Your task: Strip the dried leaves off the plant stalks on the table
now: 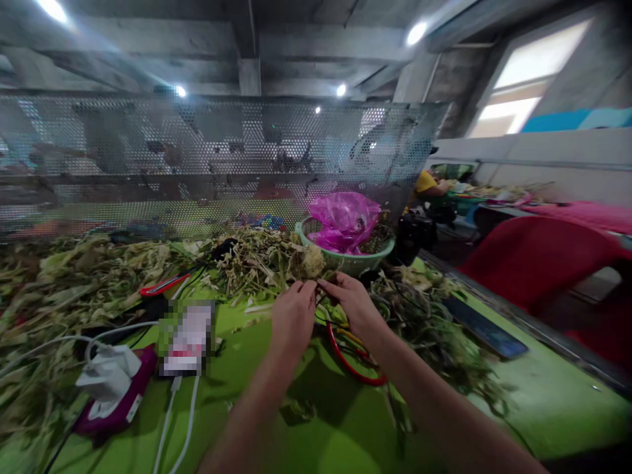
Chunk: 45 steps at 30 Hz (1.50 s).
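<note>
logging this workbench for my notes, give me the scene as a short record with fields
hands: left hand and right hand, fingertips close together; anything pinched is too small to tell
surface: bright green tabletop
plants: dried greenish-brown stems and leaves, left, right and beyond hands
container: round pale-green basket with crumpled magenta plastic bag
left side: slim orange-red tool, purple power strip, lit phone
right side: dark flat phone
background: grey perforated screen, red chair
</note>
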Tool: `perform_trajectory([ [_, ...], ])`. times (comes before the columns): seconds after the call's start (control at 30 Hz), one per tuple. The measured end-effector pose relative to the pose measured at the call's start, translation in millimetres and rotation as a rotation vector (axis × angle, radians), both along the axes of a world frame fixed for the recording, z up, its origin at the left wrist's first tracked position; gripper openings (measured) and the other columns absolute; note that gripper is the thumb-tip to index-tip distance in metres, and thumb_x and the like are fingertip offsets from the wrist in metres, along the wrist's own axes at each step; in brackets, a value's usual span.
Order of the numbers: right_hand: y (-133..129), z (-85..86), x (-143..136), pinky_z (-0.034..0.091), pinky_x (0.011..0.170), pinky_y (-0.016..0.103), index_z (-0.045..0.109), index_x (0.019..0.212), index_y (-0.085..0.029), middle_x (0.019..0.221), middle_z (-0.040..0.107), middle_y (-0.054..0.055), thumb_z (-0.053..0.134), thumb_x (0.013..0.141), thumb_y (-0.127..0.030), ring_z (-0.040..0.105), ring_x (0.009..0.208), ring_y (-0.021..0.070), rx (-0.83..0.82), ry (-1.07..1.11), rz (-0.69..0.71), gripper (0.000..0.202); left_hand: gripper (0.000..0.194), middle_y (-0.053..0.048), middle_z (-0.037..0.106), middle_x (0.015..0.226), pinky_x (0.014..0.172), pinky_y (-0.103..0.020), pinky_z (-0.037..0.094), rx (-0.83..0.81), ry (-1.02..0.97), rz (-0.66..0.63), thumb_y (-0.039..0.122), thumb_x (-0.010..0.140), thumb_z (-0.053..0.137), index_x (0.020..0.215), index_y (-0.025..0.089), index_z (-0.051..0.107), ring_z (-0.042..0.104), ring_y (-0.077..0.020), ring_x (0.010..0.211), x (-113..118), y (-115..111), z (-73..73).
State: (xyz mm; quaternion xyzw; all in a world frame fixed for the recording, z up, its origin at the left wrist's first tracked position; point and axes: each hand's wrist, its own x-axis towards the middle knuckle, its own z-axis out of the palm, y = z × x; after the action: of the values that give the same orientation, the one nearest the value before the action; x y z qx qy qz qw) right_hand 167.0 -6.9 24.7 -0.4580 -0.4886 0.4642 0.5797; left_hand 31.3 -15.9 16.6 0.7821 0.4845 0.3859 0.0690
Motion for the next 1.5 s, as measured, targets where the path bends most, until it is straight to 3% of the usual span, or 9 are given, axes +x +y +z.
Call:
perform_trajectory([
  [0.17,1.0,5.1,14.3,0.027,0.05,0.024,0.059,0.067,-0.015,0.057,0.053,-0.005,0.072,0.064,-0.039,0.038,0.052,0.0082,-0.015,-0.16,0.007,0.027,0.032,-0.005,0.065,0.086,0.069,-0.027,0.038,-0.192,-0.016,-0.156,0.031,0.092,0.034,0.087,0.02,0.063,0.056,-0.0169,0.076,-11.0,9.7,6.4],
  [0.37,-5.9,19.2,15.4,0.025,0.049,0.023,0.065,0.077,-0.015,0.065,0.06,-0.002,0.074,0.062,-0.035,0.04,0.052,0.0083,-0.087,-0.205,0.175,0.027,0.018,0.0,0.061,0.071,0.063,-0.025,0.033,-0.313,-0.085,-0.238,0.028,0.082,0.049,0.072,0.019,0.061,0.052,-0.0147,0.069,-30.9,23.5,6.9],
  [0.5,-5.6,18.0,13.2,0.025,0.048,0.022,0.065,0.079,-0.015,0.068,0.063,-0.002,0.074,0.062,-0.034,0.042,0.053,0.0078,-0.125,-0.186,0.213,0.027,0.02,0.001,0.058,0.067,0.061,-0.024,0.035,-0.437,-0.416,-0.283,0.036,0.077,0.056,0.07,0.017,0.06,0.049,-0.0124,0.064,-27.5,25.9,3.7],
  [0.63,-2.3,10.9,13.6,0.024,0.047,0.022,0.062,0.072,-0.014,0.059,0.056,-0.004,0.074,0.062,-0.035,0.038,0.048,0.0066,-0.138,-0.12,0.242,0.026,0.021,0.001,0.058,0.07,0.059,-0.021,0.037,-0.695,-0.855,-0.467,0.036,0.072,0.063,0.07,0.016,0.056,0.046,-0.0079,0.057,-16.9,20.3,0.0],
  [0.73,-0.5,7.4,14.4,0.024,0.046,0.022,0.059,0.068,-0.014,0.053,0.048,-0.006,0.074,0.062,-0.038,0.035,0.046,0.006,-0.128,-0.125,0.223,0.028,0.022,0.001,0.06,0.076,0.058,-0.02,0.038,-0.75,-1.007,-0.517,0.036,0.073,0.063,0.07,0.016,0.054,0.048,-0.006,0.056,-13.6,16.8,-2.1],
  [0.97,1.7,9.0,20.4,0.026,0.044,0.021,0.056,0.077,-0.016,0.056,0.049,-0.006,0.068,0.066,-0.033,0.039,0.048,0.0069,-0.126,-0.329,0.182,0.023,0.023,0.0,0.061,0.073,0.058,-0.021,0.04,-0.692,-0.823,-0.468,0.038,0.079,0.056,0.074,0.016,0.054,0.051,-0.0073,0.055,-12.6,22.0,-6.1],
  [1.17,-4.6,19.7,25.4,0.03,0.048,0.021,0.052,0.084,-0.018,0.064,0.057,-0.004,0.064,0.068,-0.024,0.046,0.052,0.0081,-0.019,-0.281,0.096,0.021,0.017,0.001,0.057,0.069,0.058,-0.022,0.04,-0.663,-0.732,-0.397,0.031,0.077,0.057,0.079,0.015,0.058,0.049,-0.0086,0.058,-9.3,26.6,-12.3],
  [1.37,-14.2,19.3,12.0,0.043,0.066,0.027,0.055,0.082,-0.018,0.071,0.06,-0.002,0.067,0.072,-0.027,0.058,0.068,0.0134,0.158,-0.263,0.2,0.018,0.021,0.0,0.058,0.068,0.057,-0.022,0.036,-0.6,-0.643,-0.457,0.028,0.067,0.068,0.078,0.013,0.06,0.047,-0.0101,0.061,-4.7,26.6,-18.3],
  [1.5,-16.5,23.0,10.0,0.043,0.063,0.026,0.059,0.094,-0.019,0.07,0.061,-0.001,0.057,0.082,-0.036,0.057,0.065,0.0134,0.177,-0.302,0.257,0.021,0.022,0.002,0.052,0.062,0.056,-0.022,0.034,-0.586,-0.732,-0.491,0.034,0.069,0.066,0.073,0.014,0.055,0.043,-0.009,0.057,-2.7,25.6,-20.1],
])
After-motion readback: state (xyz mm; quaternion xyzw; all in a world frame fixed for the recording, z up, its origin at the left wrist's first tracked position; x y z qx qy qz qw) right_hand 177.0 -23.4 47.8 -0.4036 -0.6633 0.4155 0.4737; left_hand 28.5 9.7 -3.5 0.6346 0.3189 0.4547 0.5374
